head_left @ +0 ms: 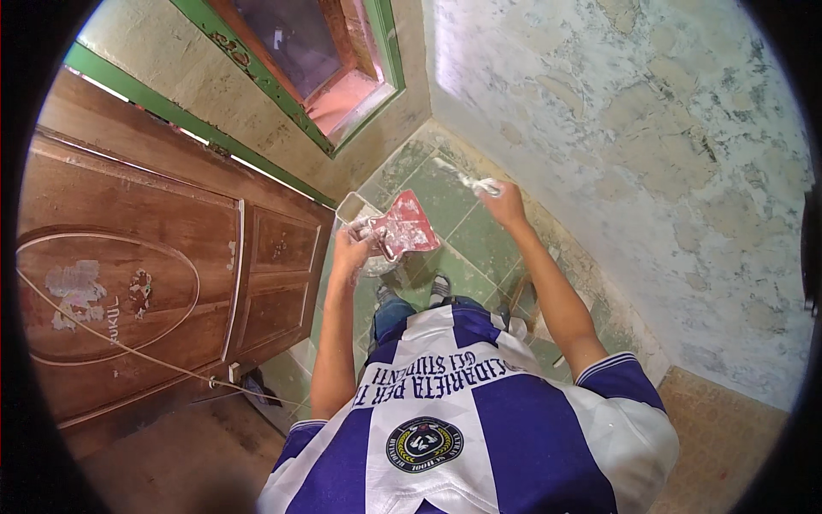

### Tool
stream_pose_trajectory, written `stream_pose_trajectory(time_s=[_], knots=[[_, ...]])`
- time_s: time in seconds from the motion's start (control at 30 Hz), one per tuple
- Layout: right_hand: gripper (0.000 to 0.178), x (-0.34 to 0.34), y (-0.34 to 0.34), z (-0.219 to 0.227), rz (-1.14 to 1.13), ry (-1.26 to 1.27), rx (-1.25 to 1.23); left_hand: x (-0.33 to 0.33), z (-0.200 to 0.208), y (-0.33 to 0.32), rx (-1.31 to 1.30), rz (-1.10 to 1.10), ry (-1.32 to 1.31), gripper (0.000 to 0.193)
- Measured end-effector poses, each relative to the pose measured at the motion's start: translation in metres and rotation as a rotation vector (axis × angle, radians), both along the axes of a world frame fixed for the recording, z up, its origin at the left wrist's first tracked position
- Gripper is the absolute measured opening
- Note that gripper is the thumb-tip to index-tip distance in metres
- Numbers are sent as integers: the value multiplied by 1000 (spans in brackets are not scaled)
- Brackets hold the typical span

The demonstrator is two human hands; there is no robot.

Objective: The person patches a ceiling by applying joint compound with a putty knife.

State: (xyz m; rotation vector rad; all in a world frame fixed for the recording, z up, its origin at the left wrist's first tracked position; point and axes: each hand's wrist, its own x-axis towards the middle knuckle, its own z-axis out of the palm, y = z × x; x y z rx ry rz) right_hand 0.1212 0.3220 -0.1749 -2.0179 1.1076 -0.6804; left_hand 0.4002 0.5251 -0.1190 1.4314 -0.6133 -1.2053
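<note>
My left hand is closed on a red plastic putty spreader, whose wide flared blade is smeared with white paste. My right hand, out to the right near the patchy wall, grips a thin white-coated putty knife. Its blade points away to the upper left; the handle is mostly hidden in my fingers. Just beyond and below the spreader, a pale tub is partly covered by my left hand.
The patched wall rises on the right. A wooden door with a looped cable stands at the left. A green-framed window is ahead. Green floor tiles have white smears. Some items lie by the wall near my right forearm.
</note>
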Motion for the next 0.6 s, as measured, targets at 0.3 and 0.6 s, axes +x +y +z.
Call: stream_pose_trajectory(time_s=[0.3,0.6], knots=[[29,21,62,50,277,-118,121,-3,-17,0,28,8,40,23],[31,14,29,16,61,-39,59,2,0,-3,111,11,-24,19]])
